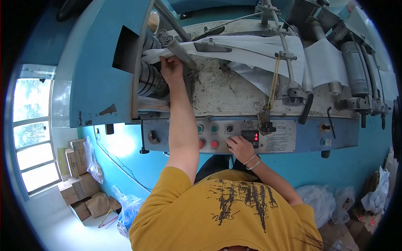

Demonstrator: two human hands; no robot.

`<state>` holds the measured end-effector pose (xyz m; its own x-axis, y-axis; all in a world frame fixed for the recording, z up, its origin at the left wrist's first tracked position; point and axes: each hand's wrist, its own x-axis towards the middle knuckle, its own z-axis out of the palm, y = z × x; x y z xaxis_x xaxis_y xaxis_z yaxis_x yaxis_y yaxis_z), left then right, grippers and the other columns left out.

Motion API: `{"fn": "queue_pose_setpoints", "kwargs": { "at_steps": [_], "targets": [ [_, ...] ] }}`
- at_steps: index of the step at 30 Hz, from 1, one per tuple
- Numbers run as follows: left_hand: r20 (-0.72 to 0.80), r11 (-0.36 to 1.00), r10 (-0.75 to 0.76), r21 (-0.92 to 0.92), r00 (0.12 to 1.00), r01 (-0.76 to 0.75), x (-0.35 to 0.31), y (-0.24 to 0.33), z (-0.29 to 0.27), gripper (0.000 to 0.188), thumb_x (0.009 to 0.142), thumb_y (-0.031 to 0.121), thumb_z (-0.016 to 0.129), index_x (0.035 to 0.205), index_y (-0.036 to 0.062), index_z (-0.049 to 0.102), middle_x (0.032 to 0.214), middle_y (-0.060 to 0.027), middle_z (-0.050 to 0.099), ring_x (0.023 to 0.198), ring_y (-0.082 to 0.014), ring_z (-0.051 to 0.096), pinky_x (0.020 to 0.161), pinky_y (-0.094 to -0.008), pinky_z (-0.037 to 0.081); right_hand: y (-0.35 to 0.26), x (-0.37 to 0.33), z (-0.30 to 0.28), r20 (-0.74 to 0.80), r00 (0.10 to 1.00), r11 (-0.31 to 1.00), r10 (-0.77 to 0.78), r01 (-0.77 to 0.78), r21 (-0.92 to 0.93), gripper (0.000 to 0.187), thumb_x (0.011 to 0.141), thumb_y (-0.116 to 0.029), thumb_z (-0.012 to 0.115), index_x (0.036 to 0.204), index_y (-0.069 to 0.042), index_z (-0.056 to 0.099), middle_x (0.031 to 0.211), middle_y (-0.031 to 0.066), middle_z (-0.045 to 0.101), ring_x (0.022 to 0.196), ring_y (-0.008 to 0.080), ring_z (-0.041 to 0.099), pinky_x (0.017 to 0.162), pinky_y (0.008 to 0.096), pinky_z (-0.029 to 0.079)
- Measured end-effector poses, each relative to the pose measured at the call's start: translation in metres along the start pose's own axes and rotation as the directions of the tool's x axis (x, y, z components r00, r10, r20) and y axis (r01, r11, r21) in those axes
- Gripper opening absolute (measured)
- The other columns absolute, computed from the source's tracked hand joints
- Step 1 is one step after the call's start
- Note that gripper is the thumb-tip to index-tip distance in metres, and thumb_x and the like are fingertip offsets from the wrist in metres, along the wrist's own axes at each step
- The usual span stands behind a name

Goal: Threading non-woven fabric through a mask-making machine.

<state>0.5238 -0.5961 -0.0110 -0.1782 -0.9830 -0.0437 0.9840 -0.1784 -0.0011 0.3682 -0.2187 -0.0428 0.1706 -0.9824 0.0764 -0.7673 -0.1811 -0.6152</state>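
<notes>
My left hand [171, 69] reaches up to the machine's left end, beside a metal roller [179, 52]. Its fingers are bent and closed at the lower edge of a white web of film or paper [259, 52], which narrows toward the rollers there. Down at the front, my right hand [241, 149] rests on the control panel [243, 124], fingers curled over a small dark control that they mostly hide. Just right of these fingers is a display with red digits [251, 138]. Two red buttons, one of them here [214, 144], sit to their left.
A blue housing [100, 71] with a square opening stands at the left. Thin metal rods [247, 50] cross above the worn machine bed [209, 92]. More rollers [356, 62] are at the right. Cardboard boxes [86, 186] and plastic bags [316, 201] lie on the floor.
</notes>
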Motion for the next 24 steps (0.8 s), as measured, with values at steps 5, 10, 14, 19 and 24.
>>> {"fn": "queue_pose_setpoints", "kwargs": {
  "at_steps": [5,10,14,19,24],
  "targets": [
    [-0.043,1.0,0.018,0.004,0.999,-0.018,-0.002,-0.003,0.003,0.025,0.086,0.023,0.047,0.099,0.0012,0.048,0.092,-0.0121,0.055,0.072,-0.0187,0.053,0.05,-0.0232,0.045,0.001,-0.001,0.0,-0.011,1.0,1.0,-0.002,0.002,0.012,0.027,0.066,-0.013,0.063,0.091,-0.008,0.055,0.082,0.0052,0.052,0.08,0.0208,0.051,0.068,0.0293,0.046],
    [-0.013,1.0,0.001,0.004,1.0,-0.001,-0.001,-0.002,0.003,0.026,0.087,0.023,0.046,0.1,0.001,0.048,0.093,-0.0127,0.055,0.074,-0.019,0.054,0.049,-0.0235,0.045,-0.004,0.002,-0.01,-0.003,0.999,0.997,0.044,-0.044,0.063,0.023,0.068,-0.012,0.06,0.09,-0.009,0.057,0.083,0.0043,0.052,0.08,0.0204,0.051,0.067,0.0289,0.046],
    [-0.036,1.0,-0.003,-0.019,0.999,0.002,-0.001,-0.002,0.005,0.025,0.087,0.022,0.045,0.099,0.001,0.048,0.093,-0.0131,0.055,0.076,-0.0198,0.054,0.049,-0.0237,0.045,-0.002,0.0,-0.005,-0.026,0.999,1.0,-0.018,0.018,0.012,0.017,0.073,-0.014,0.053,0.09,-0.009,0.055,0.081,0.0053,0.051,0.08,0.021,0.052,0.068,0.0291,0.046],
    [-0.057,0.999,-0.002,-0.037,0.998,0.0,0.001,0.001,0.001,0.024,0.087,0.022,0.045,0.098,0.001,0.049,0.093,-0.0133,0.055,0.077,-0.0206,0.054,0.049,-0.0242,0.046,0.0,0.001,-0.004,-0.029,0.999,1.0,-0.015,0.016,0.02,0.017,0.072,-0.013,0.055,0.089,-0.009,0.055,0.08,0.0051,0.05,0.079,0.0209,0.052,0.067,0.0292,0.046],
    [0.002,0.999,-0.017,-0.037,1.0,0.017,0.004,0.005,-0.004,0.024,0.086,0.022,0.046,0.096,0.0007,0.05,0.091,-0.0126,0.056,0.077,-0.0205,0.054,0.051,-0.0247,0.047,-0.001,0.002,-0.009,0.015,1.0,0.998,0.001,-0.002,0.06,0.025,0.067,-0.013,0.061,0.09,-0.009,0.053,0.082,0.0051,0.049,0.081,0.0212,0.051,0.069,0.0297,0.046]
  ]
}}
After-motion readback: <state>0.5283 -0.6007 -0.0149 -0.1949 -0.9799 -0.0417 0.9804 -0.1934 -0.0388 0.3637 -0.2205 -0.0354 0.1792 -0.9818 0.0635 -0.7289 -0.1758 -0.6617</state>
